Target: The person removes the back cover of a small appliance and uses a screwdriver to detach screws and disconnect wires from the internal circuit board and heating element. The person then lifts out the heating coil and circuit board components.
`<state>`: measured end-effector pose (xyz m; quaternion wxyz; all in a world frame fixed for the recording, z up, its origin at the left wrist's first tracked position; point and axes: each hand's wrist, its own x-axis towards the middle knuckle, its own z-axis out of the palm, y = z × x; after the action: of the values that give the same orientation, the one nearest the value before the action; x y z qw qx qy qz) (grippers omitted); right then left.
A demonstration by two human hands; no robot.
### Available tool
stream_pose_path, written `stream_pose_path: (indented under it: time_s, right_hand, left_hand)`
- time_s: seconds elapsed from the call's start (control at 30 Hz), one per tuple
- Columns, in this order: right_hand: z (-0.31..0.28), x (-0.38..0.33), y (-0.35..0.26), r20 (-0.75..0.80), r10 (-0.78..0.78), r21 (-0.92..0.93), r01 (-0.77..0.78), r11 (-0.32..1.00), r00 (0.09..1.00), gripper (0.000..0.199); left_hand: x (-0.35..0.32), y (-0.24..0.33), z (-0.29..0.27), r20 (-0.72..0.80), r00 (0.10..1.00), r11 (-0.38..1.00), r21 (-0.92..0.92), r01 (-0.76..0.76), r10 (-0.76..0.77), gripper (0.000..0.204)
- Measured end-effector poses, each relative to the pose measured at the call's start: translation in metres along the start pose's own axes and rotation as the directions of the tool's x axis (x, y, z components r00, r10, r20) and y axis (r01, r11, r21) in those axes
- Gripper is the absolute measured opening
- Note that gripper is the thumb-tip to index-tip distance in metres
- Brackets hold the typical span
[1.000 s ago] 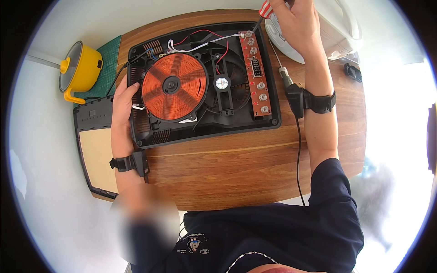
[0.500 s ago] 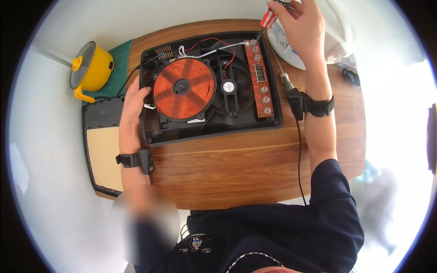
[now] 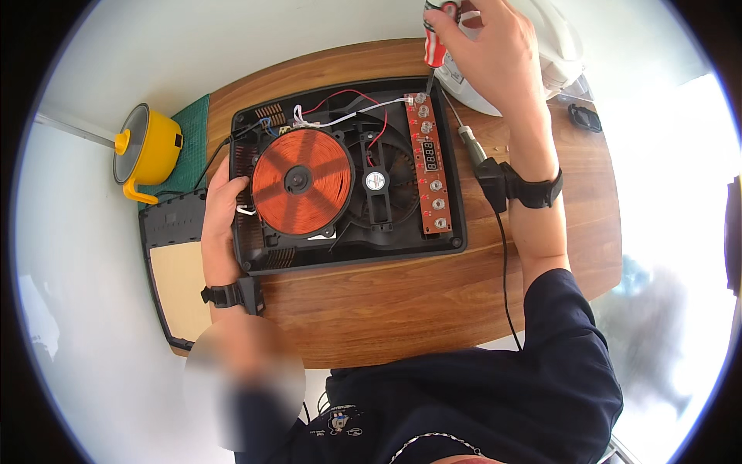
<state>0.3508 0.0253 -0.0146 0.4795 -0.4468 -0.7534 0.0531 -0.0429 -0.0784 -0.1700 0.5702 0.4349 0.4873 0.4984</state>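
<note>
A small dark display (image 3: pixel 429 155) is being shown on the red circuit strip (image 3: pixel 430 164), at three o'clock from the round white fan sticker (image 3: pixel 375 181).

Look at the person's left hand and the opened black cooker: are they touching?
Touching. The head view shows the left hand lying over the left edge of the black cooker, fingers resting on the housing beside the copper coil, with no gap.
</note>
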Motion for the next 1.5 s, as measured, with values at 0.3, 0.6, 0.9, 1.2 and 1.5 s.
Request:
stream_pose_path:
  time_s: [0.3,0.6,0.9,1.2,1.5]
  right_hand:
    - [-0.001,0.005,0.012,-0.003,-0.143,-0.111,0.142,0.984,0.990,0.032]
    - [0.028,-0.017,-0.028,-0.002,0.062,-0.049,-0.062,0.997,0.998,0.038]
    - [0.065,-0.046,-0.058,-0.109,0.058,-0.058,-0.065,0.996,0.992,0.035]
    - [0.062,-0.047,-0.053,-0.090,-0.049,-0.063,0.043,0.997,0.995,0.030]
    - [0.052,-0.028,-0.030,-0.098,0.068,0.069,-0.062,0.996,0.993,0.026]
  left_hand:
    - [-0.003,0.014,0.014,-0.037,0.996,0.997,-0.036,0.074,-0.076,0.057]
    - [-0.036,0.023,-0.027,-0.122,0.990,0.997,0.016,0.076,-0.073,0.048]
    - [-0.072,0.032,-0.052,-0.104,0.978,0.783,0.617,-0.081,0.183,0.060]
    - [-0.055,0.008,-0.029,-0.014,0.945,0.616,0.762,-0.200,0.325,0.061]
    - [-0.031,0.010,-0.007,-0.128,0.950,0.828,0.533,-0.176,0.285,0.063]
